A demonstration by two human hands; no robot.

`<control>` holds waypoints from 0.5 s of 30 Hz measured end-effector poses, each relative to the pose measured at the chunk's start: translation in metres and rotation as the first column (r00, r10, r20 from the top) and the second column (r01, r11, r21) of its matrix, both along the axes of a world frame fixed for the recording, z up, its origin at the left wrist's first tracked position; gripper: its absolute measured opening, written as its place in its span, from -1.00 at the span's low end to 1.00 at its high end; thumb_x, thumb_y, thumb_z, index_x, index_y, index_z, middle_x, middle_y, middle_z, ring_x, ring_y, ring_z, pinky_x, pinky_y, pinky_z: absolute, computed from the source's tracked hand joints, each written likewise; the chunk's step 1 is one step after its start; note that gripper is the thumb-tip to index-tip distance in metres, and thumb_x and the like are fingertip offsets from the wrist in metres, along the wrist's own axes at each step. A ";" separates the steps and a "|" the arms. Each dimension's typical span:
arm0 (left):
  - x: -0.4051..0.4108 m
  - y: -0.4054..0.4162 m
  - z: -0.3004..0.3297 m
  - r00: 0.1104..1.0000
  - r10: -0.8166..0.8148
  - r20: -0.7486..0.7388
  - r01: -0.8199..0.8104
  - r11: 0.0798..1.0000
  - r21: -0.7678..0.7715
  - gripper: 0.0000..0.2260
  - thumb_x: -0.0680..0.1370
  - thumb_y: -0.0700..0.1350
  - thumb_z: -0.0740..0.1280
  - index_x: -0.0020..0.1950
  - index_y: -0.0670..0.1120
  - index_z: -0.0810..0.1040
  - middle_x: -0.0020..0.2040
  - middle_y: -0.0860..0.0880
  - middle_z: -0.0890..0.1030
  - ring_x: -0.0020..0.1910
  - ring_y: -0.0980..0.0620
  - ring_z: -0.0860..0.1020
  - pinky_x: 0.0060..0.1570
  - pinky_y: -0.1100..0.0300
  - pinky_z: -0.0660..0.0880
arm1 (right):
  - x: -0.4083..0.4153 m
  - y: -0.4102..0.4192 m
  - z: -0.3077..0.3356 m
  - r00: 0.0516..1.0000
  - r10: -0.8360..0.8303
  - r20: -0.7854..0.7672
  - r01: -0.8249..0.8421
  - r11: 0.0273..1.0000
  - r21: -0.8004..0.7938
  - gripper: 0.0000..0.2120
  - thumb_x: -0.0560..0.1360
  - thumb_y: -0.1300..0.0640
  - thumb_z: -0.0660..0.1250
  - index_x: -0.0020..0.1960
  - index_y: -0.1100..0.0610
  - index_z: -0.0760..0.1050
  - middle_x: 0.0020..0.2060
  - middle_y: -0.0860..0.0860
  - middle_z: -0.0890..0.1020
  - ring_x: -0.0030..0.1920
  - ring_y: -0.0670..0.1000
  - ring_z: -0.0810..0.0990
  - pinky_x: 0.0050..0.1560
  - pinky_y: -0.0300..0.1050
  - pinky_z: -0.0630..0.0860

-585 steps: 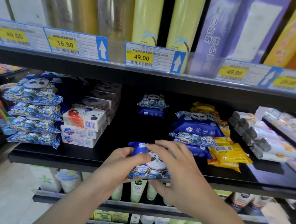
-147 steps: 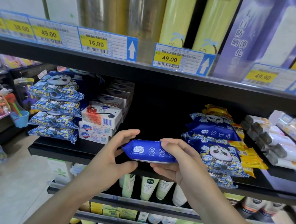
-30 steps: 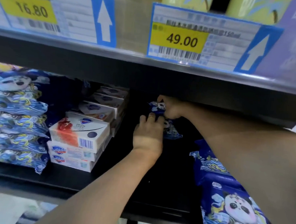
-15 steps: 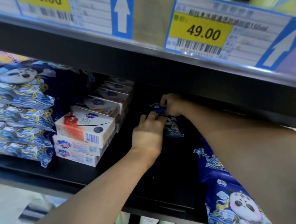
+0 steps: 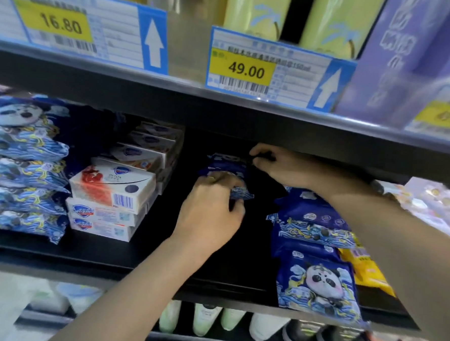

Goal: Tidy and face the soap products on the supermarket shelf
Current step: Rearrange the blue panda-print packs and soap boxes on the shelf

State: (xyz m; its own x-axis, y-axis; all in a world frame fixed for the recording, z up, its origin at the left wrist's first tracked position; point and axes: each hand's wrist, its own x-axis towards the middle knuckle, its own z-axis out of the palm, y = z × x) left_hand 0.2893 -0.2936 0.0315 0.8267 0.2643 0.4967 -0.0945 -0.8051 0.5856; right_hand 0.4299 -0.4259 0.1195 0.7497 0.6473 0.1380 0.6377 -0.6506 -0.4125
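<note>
Both hands grip one soft, light, slippery pack [image 5: 225,167]: left hand [image 5: 211,209] its near end, right hand [image 5: 279,165] its far corner.

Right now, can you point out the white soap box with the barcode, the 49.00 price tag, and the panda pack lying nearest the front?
white soap box [image 5: 112,187]: head view, its top face.
49.00 price tag [image 5: 242,69]: head view, yellow price patch.
panda pack [image 5: 321,283]: head view, the panda's face.
</note>
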 end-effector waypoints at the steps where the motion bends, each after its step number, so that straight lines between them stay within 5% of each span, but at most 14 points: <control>1: -0.010 -0.007 0.002 0.999 -0.039 -0.019 0.038 0.997 -0.062 -0.62 0.56 0.07 0.38 0.39 0.13 0.57 0.32 0.02 0.58 0.33 0.00 0.51 0.30 0.10 0.52 | -0.008 -0.021 0.005 1.000 0.013 0.007 -0.013 1.000 0.017 -0.76 0.68 0.10 0.28 0.33 0.09 0.54 0.23 0.03 0.62 0.13 -0.09 0.55 0.03 -0.47 0.33; 3: -0.024 -0.019 0.002 0.992 -0.106 -0.071 0.095 0.986 -0.134 -0.56 0.53 0.21 0.33 0.40 0.21 0.52 0.32 0.09 0.58 0.34 0.09 0.50 0.33 0.14 0.47 | -0.024 -0.066 0.016 1.000 0.019 0.005 -0.019 1.000 -0.001 -0.72 0.61 -0.07 0.37 0.30 -0.09 0.52 0.21 -0.14 0.61 0.18 -0.15 0.56 0.08 -0.57 0.32; 6: -0.032 -0.035 -0.003 0.980 -0.166 -0.111 0.141 0.969 -0.203 -0.45 0.52 0.22 0.41 0.49 0.19 0.41 0.35 0.19 0.53 0.38 0.18 0.44 0.37 0.17 0.42 | -0.041 -0.118 0.028 0.999 0.051 -0.015 -0.053 0.979 -0.195 -0.42 0.39 -0.41 0.41 0.36 -0.35 0.37 0.33 -0.31 0.49 0.35 -0.21 0.48 0.41 -0.21 0.40; 9: -0.020 -0.048 0.000 0.958 -0.221 -0.181 0.170 0.951 -0.260 -0.23 0.47 0.24 0.51 0.60 0.12 0.29 0.50 0.13 0.43 0.50 0.13 0.37 0.47 0.15 0.34 | -0.043 -0.141 0.024 0.993 0.046 -0.112 -0.077 0.953 -0.294 -0.29 0.46 -0.19 0.52 0.49 -0.34 0.24 0.45 -0.26 0.42 0.44 -0.17 0.43 0.49 -0.03 0.39; 15: 0.027 -0.064 0.016 0.868 -0.372 -0.327 0.300 0.920 -0.251 0.01 0.32 0.24 0.64 0.65 0.10 0.22 0.55 0.05 0.42 0.52 0.01 0.39 0.49 -0.01 0.40 | -0.038 -0.151 0.021 0.998 0.041 -0.042 -0.050 0.971 -0.234 -0.39 0.50 -0.02 0.51 0.40 -0.40 0.31 0.36 -0.29 0.45 0.30 -0.18 0.50 0.35 -0.10 0.50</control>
